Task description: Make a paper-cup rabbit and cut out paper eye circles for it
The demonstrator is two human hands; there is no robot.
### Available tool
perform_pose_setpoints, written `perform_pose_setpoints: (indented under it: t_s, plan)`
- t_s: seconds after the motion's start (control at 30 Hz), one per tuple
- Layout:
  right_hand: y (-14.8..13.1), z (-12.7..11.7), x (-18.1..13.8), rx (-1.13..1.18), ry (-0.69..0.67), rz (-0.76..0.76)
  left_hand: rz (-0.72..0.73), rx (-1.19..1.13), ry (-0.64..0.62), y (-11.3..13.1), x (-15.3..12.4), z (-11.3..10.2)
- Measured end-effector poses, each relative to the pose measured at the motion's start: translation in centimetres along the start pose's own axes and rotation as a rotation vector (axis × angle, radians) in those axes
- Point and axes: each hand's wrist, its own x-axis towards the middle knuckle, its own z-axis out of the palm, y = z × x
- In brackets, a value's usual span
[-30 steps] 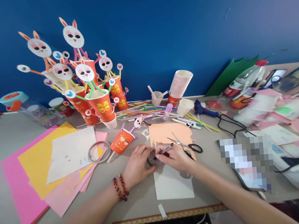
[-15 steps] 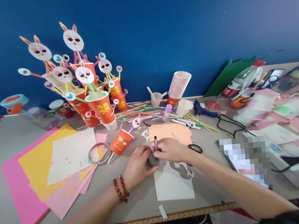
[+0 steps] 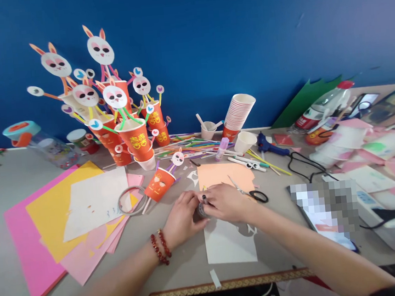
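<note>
My left hand [image 3: 184,217], with two strands of red beads at its wrist, is closed around the side of a small grey round object [image 3: 202,209]. Much of that object is hidden under my fingers, and I cannot make out its kind. In my right hand [image 3: 223,202] is a pen [image 3: 204,198], its dark end pointing towards me and its tip hidden beside the round object. Below both hands lies a sheet of white paper [image 3: 230,248] with cut-out holes. Peach paper [image 3: 220,171] lies behind it, and scissors [image 3: 253,194] with black handles rest partly on that.
Orange cups with rabbit faces [image 3: 134,139] are stacked at back left; one small rabbit cup [image 3: 159,184] leans near my left hand. Coloured paper [image 3: 22,237] spreads leftward. A blue glue gun [image 3: 269,145], its cord and a phone [image 3: 323,220] are on the right.
The pen in my right hand has tipped from upright to pointing towards me, and that hand has turned slightly. My left hand stays on the round object. The view has shifted slightly.
</note>
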Motion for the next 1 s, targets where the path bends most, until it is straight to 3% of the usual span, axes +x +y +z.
perform_pose_setpoints:
  t_s: [0.2,0.43,0.73,0.83,1.0]
  plan:
    - [0.1,0.4,-0.6,0.057,0.055,-0.052,0.003,-0.022,0.01,0.0,0.0,0.1]
    - [0.9,2.8,-1.3,0.232,0.309,-0.186,-0.024,-0.049,0.001,0.3,0.0,0.0]
    - [0.7,3.4,-1.8,0.441,0.377,-0.143,-0.009,-0.062,0.011,0.4,0.1,-0.3]
    - [1.4,3.5,-2.3,0.488,0.447,-0.075,-0.01,-0.053,-0.002,0.5,0.1,-0.4]
    - [1.9,4.5,-4.6,0.739,0.632,0.221,-0.015,-0.042,-0.008,0.7,0.1,-0.6]
